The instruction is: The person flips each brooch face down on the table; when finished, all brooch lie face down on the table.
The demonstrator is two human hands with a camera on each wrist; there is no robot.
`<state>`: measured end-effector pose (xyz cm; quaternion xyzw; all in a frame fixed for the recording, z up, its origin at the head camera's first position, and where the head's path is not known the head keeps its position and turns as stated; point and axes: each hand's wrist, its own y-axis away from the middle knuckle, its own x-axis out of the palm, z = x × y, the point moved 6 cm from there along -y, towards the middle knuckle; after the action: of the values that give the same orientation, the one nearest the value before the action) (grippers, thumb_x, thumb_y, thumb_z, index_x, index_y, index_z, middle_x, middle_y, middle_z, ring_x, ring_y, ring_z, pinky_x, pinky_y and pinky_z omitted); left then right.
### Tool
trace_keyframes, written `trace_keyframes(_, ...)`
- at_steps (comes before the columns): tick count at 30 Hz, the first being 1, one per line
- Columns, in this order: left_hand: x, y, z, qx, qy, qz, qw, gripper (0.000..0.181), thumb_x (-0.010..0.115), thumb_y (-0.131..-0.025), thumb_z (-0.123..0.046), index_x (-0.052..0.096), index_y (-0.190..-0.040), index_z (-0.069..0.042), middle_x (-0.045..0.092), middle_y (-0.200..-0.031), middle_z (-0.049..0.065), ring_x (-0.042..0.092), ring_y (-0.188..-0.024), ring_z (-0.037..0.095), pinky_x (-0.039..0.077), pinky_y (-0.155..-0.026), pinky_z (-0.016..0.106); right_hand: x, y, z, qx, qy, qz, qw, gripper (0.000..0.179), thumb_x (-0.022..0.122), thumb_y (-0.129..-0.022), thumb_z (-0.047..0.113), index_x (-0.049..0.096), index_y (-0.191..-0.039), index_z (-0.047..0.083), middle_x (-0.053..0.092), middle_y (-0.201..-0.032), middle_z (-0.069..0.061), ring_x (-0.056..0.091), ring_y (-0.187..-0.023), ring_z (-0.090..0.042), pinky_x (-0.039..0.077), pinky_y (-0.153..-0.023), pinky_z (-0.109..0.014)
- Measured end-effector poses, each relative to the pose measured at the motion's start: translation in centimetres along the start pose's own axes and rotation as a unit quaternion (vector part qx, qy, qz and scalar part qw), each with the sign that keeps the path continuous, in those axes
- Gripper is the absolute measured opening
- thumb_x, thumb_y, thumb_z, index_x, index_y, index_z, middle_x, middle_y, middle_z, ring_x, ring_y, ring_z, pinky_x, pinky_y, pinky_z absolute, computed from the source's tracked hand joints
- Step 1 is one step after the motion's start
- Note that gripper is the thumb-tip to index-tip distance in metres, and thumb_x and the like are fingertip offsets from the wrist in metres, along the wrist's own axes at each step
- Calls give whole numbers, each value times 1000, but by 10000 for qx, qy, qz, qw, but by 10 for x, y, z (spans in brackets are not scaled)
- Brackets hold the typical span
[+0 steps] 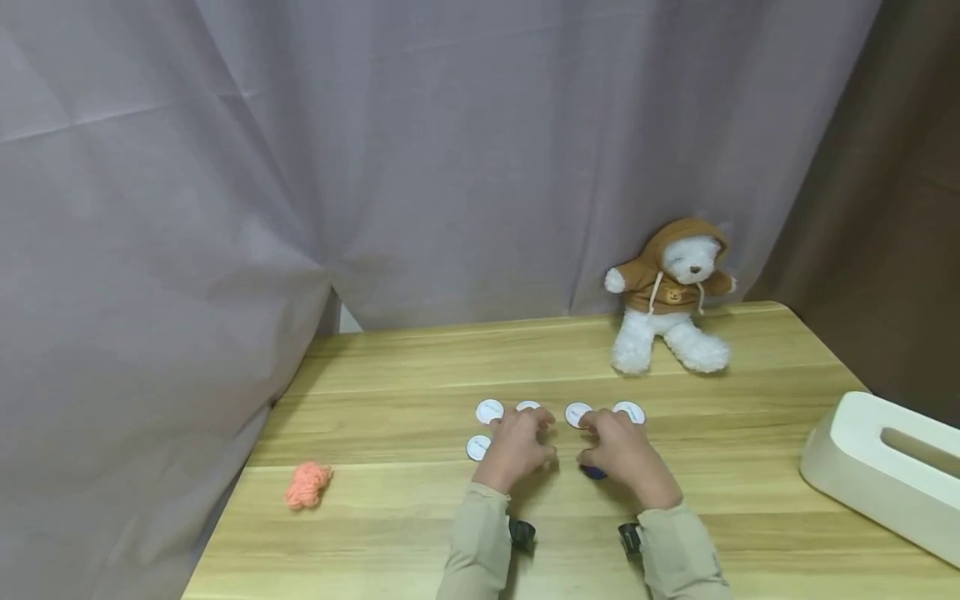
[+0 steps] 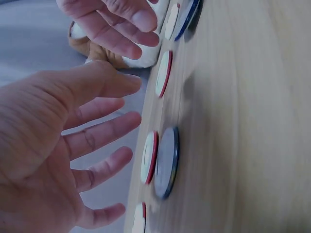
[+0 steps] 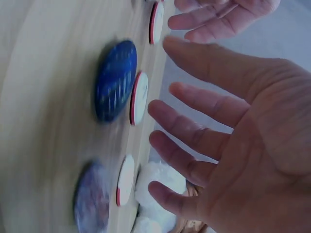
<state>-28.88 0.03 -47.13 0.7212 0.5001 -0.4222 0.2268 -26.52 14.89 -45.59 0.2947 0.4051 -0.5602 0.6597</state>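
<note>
My left hand (image 1: 517, 448) hovers over the left part of a group of round discs, fingers spread and holding nothing. Beside it, my right hand (image 1: 619, 447) hangs over the right part, its fingers also apart and bare of any object. White-faced discs lie in a back row, among them one at far left (image 1: 490, 411) and one at far right (image 1: 629, 412). In the left wrist view these have red edges, and a larger disc (image 2: 166, 162) has a dark blue edge. Under my right hand lie a shiny blue disc (image 3: 115, 81) and a purplish patterned disc (image 3: 91, 196).
A white teddy bear (image 1: 667, 292) in a brown hoodie sits at the back right of the wooden table (image 1: 390, 517). Coral yarn (image 1: 307, 485) lies at the left. A white box with a slot (image 1: 885, 475) stands at the right edge. Grey curtain (image 1: 450, 167) hangs behind.
</note>
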Motion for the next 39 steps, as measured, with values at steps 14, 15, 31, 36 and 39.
trace_keyframes(14, 22, -6, -28, 444, -280, 399, 9978, 39, 88, -65, -11, 77, -102, -17, 71, -98, -7, 49, -88, 14, 35, -96, 57, -3, 10, -14, 32, 98, 240, 9997, 45, 88, -50, -3, 70, -90, 7, 65, -85, -2, 51, -86, -30, 40, -72, -50)
trace_keyframes(15, 24, -6, -29, 451, -275, 421, 9977, 37, 89, -66, -12, 77, -101, -18, 71, -97, -8, 48, -87, 13, 35, -97, 58, -3, 11, -15, 32, 63, 225, 9997, 44, 88, -50, -4, 69, -88, 8, 64, -85, -1, 51, -86, -30, 39, -72, -50)
trace_keyframes(31, 34, -7, -36, 700, -573, 315, 9954, 29, 92, -62, -13, 79, -86, -21, 69, -91, -11, 48, -82, 11, 35, -88, 48, 1, 17, -18, -41, -65, 38, 10000, 33, 85, -57, -4, 71, -81, 13, 67, -84, 1, 56, -82, -25, 41, -72, -55)
trace_keyframes(36, 29, -6, -35, 774, -482, 143, 9957, 20, 90, -67, -14, 79, -83, -20, 72, -88, -12, 49, -77, 9, 36, -86, 46, 0, 17, -15, -164, -16, 51, 9999, 29, 80, -61, -6, 74, -83, 12, 70, -86, 1, 59, -80, -24, 42, -72, -56)
trace_keyframes(39, 25, -7, -33, 770, -407, 113, 9961, 16, 88, -70, -15, 79, -82, -20, 73, -87, -13, 50, -77, 9, 37, -89, 49, -3, 16, -14, -161, -9, 98, 9998, 24, 80, -67, -5, 74, -82, 13, 70, -86, 1, 61, -81, -25, 42, -72, -55)
